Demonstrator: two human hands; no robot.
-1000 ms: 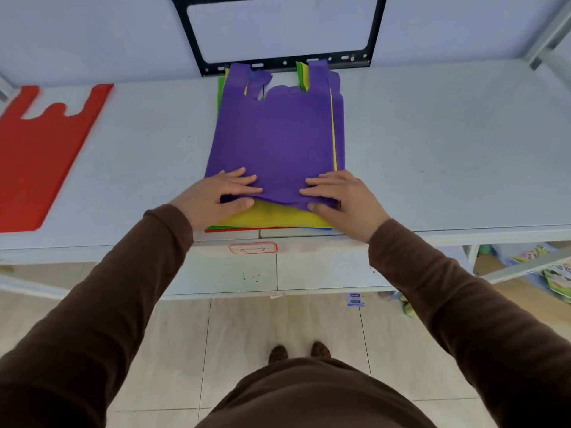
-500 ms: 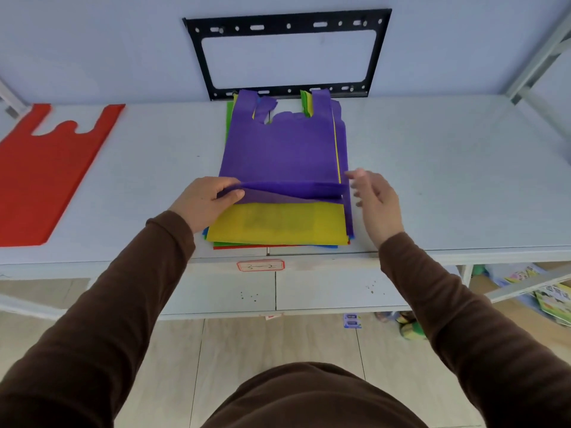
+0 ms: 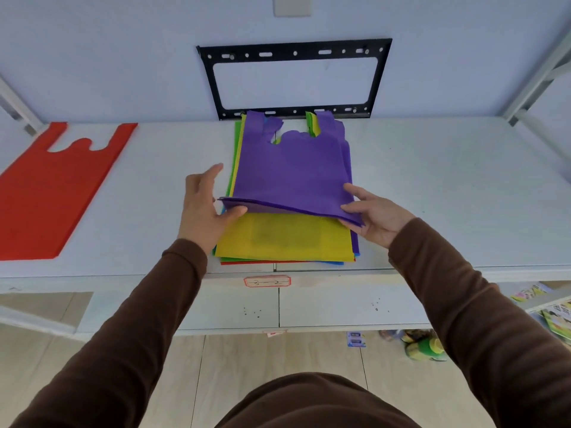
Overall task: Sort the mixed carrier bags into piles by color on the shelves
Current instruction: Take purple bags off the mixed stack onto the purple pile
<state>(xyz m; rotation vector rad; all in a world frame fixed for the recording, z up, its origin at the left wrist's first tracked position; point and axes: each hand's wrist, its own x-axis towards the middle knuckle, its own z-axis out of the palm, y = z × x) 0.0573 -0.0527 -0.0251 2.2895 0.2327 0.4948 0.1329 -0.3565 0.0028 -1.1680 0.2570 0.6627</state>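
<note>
A mixed stack of flat carrier bags lies mid-shelf, with a purple bag [image 3: 293, 168] on top and a yellow bag [image 3: 284, 239] right under it. Green, red and blue edges show lower in the stack. The purple bag's near edge is raised off the yellow one. My right hand [image 3: 375, 216] pinches the purple bag's near right corner, thumb on top and fingers beneath. My left hand [image 3: 205, 205] is at the near left corner with its fingers straight, and its thumb touches the raised edge. A single red bag [image 3: 52, 186] lies flat at the shelf's left end.
The white shelf [image 3: 432, 196] has bare surface to the right of the stack and between the stack and the red bag. A black metal bracket [image 3: 293, 52] hangs on the wall behind. Slanted shelf posts stand at both ends. Printed items [image 3: 556, 316] lie on a lower shelf at right.
The purple bag's near edge has come up off the yellow bag. My right hand took hold of its right corner, and my left hand's fingers straightened beside the left corner. The camera tilted up.
</note>
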